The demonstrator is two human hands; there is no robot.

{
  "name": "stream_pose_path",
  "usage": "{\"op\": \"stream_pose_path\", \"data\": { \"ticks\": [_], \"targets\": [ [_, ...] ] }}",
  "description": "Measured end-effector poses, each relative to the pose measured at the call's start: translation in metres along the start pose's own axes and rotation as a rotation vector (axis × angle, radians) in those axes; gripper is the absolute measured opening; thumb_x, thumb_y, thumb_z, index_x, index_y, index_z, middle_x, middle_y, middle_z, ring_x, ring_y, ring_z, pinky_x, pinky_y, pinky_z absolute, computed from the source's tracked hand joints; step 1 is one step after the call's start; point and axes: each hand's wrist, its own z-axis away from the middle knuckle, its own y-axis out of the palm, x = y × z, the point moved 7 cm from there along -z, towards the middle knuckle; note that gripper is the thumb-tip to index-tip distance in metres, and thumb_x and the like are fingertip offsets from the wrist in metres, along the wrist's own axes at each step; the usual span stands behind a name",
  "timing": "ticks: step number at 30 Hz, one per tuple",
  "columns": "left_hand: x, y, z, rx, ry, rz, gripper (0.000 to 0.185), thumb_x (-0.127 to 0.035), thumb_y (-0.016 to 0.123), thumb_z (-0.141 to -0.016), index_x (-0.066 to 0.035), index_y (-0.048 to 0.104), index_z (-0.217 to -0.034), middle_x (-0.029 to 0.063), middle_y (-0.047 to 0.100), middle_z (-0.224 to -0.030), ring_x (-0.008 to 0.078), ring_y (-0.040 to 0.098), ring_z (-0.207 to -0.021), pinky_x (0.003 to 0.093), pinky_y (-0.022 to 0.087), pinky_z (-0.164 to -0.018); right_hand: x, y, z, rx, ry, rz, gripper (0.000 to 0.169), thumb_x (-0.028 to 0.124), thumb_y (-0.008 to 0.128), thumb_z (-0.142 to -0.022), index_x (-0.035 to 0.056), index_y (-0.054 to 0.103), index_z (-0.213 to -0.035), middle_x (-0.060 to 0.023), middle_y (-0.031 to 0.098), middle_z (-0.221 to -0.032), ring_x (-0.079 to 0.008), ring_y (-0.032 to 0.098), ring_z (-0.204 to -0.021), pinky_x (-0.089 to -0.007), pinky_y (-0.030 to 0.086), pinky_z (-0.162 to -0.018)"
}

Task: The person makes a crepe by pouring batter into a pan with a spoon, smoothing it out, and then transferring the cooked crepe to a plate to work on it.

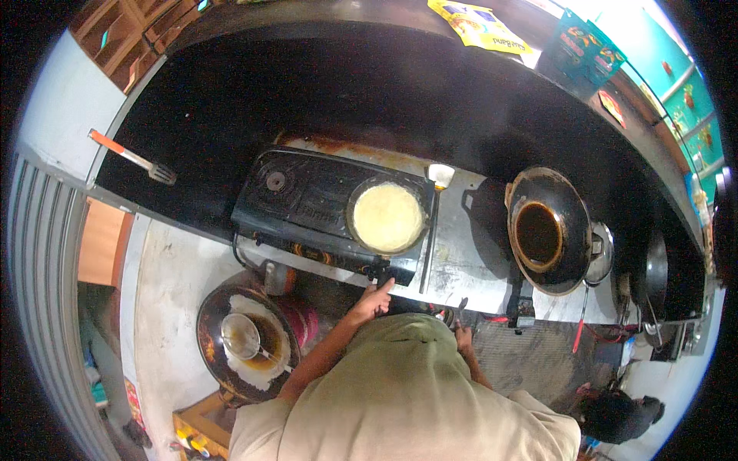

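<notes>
A small frying pan (351, 231) rests over the right side of a black two-burner gas stove (305, 201). Its bottom is covered by a round, pale yellow layer of batter or egg (387, 216). My left hand (373, 303) is closed around the pan's handle at the stove's front edge. Lower right of it, partly behind the shirt, my right hand (463, 339) grips a slim utensil (463, 305) with a dark, narrow head; its exact kind is too small to tell. A long-handled turner (441, 176) lies along the stove's right side, blade toward the back.
A wok (568, 196) with dark liquid stands right, beside a metal ladle or skimmer (601, 253). At lower left, another wok (210, 328) holds a strainer (239, 336). An orange-handled slotted turner (130, 154) lies left. Packets (475, 26) line the back ledge. A dark-haired person (620, 415) appears lower right.
</notes>
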Motion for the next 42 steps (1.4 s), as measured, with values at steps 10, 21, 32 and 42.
{"op": "stream_pose_path", "data": {
  "ticks": [10,21,32,42],
  "targets": [
    [-0.017,-0.008,-0.007,0.052,0.102,-0.033,0.049,-0.042,0.066,-0.089,-0.018,0.034,-0.06,-0.0082,0.032,-0.051,0.0046,0.031,-0.04,0.0219,0.025,-0.038,0.051,0.016,0.025,0.045,-0.114,0.016,0.056,0.049,0.053,-0.093,-0.0011,0.065,-0.07,-0.0021,0.049,-0.052,-0.011,0.043,-0.043,-0.031,0.032,-0.04],
    [-0.028,-0.011,-0.022,-0.064,0.124,-0.01,0.052,-0.047,0.069,-0.084,-0.015,0.035,-0.06,-0.005,0.037,-0.052,0.0051,0.035,-0.041,0.0214,0.027,-0.037,0.035,0.006,0.044,0.09,0.045,0.139,0.054,0.049,0.055,-0.091,-0.0014,0.066,-0.078,-0.0058,0.058,-0.059,-0.0126,0.047,-0.044,-0.0307,0.037,-0.04],
    [-0.01,-0.009,-0.044,-0.198,0.156,-0.166,0.054,-0.055,0.069,-0.08,-0.008,0.048,-0.065,0.0019,0.048,-0.053,0.0143,0.045,-0.038,0.0286,0.035,-0.035,0.095,-0.014,-0.005,0.277,-0.016,0.293,0.059,0.054,0.053,-0.09,-0.0021,0.067,-0.077,-0.0071,0.059,-0.059,-0.0127,0.048,-0.042,-0.0299,0.039,-0.04],
    [-0.017,-0.005,-0.036,-0.094,0.185,-0.1,0.049,-0.049,0.066,-0.085,-0.008,0.049,-0.065,0.0014,0.049,-0.052,0.0112,0.044,-0.039,0.026,0.034,-0.036,0.172,0.033,-0.016,0.326,-0.071,0.222,0.064,0.056,0.051,-0.091,-0.0037,0.067,-0.073,-0.0038,0.054,-0.052,-0.011,0.045,-0.041,-0.0277,0.034,-0.039]
  ]
}}
